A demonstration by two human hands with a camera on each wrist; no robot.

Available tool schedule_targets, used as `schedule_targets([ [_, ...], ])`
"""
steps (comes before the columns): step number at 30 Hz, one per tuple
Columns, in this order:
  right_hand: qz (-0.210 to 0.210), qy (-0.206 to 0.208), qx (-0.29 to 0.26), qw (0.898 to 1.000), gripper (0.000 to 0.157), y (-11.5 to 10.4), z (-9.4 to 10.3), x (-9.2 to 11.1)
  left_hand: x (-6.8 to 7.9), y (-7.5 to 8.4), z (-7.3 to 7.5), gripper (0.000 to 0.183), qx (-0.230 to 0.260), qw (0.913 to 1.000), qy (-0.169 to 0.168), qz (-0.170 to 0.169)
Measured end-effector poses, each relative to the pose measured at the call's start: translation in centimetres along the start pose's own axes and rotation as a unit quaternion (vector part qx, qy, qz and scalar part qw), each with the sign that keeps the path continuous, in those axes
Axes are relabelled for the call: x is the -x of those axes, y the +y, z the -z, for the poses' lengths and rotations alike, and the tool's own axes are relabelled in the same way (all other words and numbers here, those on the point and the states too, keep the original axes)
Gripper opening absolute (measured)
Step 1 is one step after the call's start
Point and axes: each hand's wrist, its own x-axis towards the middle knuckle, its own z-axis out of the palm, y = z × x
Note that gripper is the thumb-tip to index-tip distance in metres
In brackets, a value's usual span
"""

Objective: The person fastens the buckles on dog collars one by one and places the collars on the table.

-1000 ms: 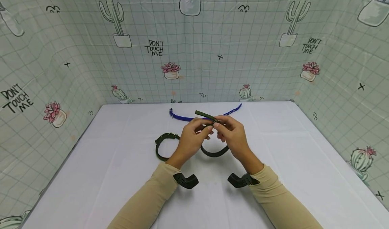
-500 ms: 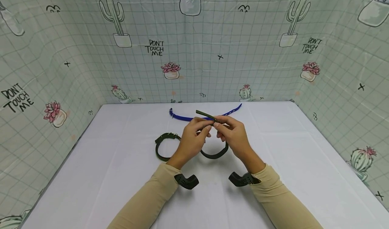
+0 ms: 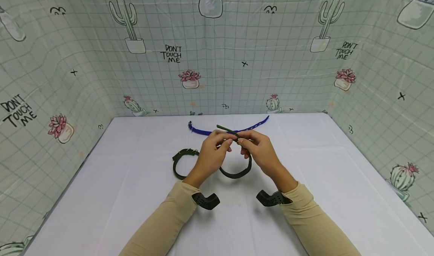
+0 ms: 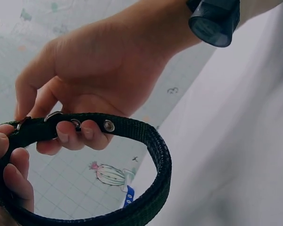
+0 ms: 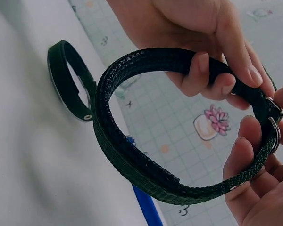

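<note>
A dark green collar (image 3: pixel 235 176) is held as a loop above the table between both hands. The left hand (image 3: pixel 210 154) pinches the strap near the buckle, and the right hand (image 3: pixel 262 152) pinches it from the other side, fingertips close together. The strap's tail (image 3: pixel 223 128) sticks out beyond the fingers to the upper left. In the right wrist view a metal buckle and a D-ring (image 5: pixel 276 134) sit between the hands. Metal eyelets (image 4: pixel 109 125) show along the strap in the left wrist view. Fingers partly hide the buckle.
Another dark green collar (image 3: pixel 183 153), fastened in a loop, lies on the white table (image 3: pixel 135 195) left of the hands. Behind them a blue collar (image 3: pixel 200 132) lies stretched out. A patterned cloth (image 3: pixel 217 86) hangs around the table's back and sides.
The held collar's loop has shifted slightly left and down. Its tail has turned and looks thinner, more edge-on. Both hands keep their pinch and have moved only a little.
</note>
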Motion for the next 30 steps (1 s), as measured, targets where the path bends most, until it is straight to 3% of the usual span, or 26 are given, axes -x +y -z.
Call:
schedule_targets([
  [5, -0.003, -0.006, 0.003, 1.000, 0.025, -0.1, 0.2, 0.0, -0.1, 0.1, 0.0, 0.019, 0.036, 0.9992, -0.002, 0.014],
  [9, -0.013, -0.016, 0.007, 1.000, 0.025, -0.2, 0.4, 0.0, -0.3, 0.2, 0.1, 0.043, 0.102, 0.9944, 0.001, 0.028],
  [13, -0.022, -0.026, 0.005, 0.999, 0.025, -0.3, 0.5, 0.0, -0.3, 0.1, 0.2, 0.058, 0.117, 0.9928, -0.002, 0.026],
  [21, -0.043, -0.028, -0.006, 0.999, 0.028, -0.4, 0.5, -0.2, -0.2, 0.3, 0.3, 0.028, 0.129, 0.9907, -0.005, 0.043],
  [30, -0.061, -0.013, -0.020, 0.998, 0.035, -0.3, 0.4, -0.1, 0.5, 3.6, 0.9, 0.017, 0.111, 0.9930, -0.008, 0.040],
])
